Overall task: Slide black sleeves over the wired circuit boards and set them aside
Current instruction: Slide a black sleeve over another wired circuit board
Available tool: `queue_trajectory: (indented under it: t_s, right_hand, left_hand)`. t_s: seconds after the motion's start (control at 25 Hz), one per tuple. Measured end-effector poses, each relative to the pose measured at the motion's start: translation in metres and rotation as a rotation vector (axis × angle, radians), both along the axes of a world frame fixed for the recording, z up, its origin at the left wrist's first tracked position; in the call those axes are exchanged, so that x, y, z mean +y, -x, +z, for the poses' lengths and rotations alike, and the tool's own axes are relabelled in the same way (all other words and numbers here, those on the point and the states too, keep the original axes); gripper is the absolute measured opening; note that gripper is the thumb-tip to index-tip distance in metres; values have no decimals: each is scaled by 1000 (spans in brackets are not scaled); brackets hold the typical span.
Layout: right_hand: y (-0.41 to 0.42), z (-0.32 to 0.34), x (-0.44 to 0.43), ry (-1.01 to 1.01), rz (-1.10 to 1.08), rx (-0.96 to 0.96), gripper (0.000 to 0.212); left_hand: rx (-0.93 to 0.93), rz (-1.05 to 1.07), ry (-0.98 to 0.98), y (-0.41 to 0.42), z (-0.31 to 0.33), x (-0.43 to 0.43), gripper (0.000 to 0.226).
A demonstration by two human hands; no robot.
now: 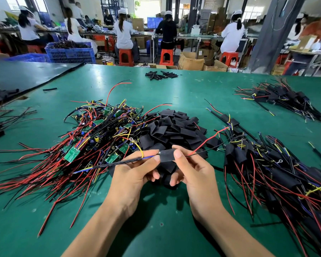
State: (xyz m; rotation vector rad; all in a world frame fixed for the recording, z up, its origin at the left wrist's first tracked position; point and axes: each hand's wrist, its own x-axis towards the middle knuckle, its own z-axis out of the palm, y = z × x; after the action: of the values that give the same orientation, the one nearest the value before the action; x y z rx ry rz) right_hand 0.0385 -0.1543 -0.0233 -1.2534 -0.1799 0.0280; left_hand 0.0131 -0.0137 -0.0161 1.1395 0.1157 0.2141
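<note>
Sleeving work, held up just this side of the sleeve heap: one black sleeve [167,154] pinched at both ends, left hand [135,175] with thumb and forefinger closed on its left mouth beside the outgoing black cable [119,163], right hand [191,169] with thumb and forefinger nipping its right end, other fingers of both curled loosely underneath. Hides the circuit board almost wholly; shows only a small grey nub at the left mouth and a red wire [208,140] running out to the right. By the look of it: nearly weightless, soft thin-walled tube, flattens under a pinch, probably slick enough to slip off; stiff little board inside, with corners apt to snag the wall; floppy leads, ready to hook neighbours. Best taken by the sleeve's flat faces or the cable jacket, never by the thin leads. Room: heap of loose sleeves [174,127] directly beyond the hands, tangle of bare wired boards [100,134] to the left, sleeved pile [267,164] close on the right, second sleeved pile [285,97] far off right. Bare green mat [156,219] only toward the body; far table edge well away, near edge out of view.
</note>
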Motion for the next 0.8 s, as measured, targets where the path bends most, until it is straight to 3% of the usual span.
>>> queue_trajectory:
  t_s: [0.16,0.4,0.64,0.8]
  right_hand:
    - [0,-1,1,9,27,2,17]
    - [-2,-2,-2,50,60,-6,23]
    - [-1,-4,-4,143,52,-72,13]
    - [-1,-4,-5,156,47,-74,10]
  left_hand:
    - [21,-35,-18,2,0,-4,35]
    - [49,-185,-121,6,0,-1,33]
    - [88,-124,-82,5,1,-1,39]
    - [48,-90,-151,6,0,-6,28]
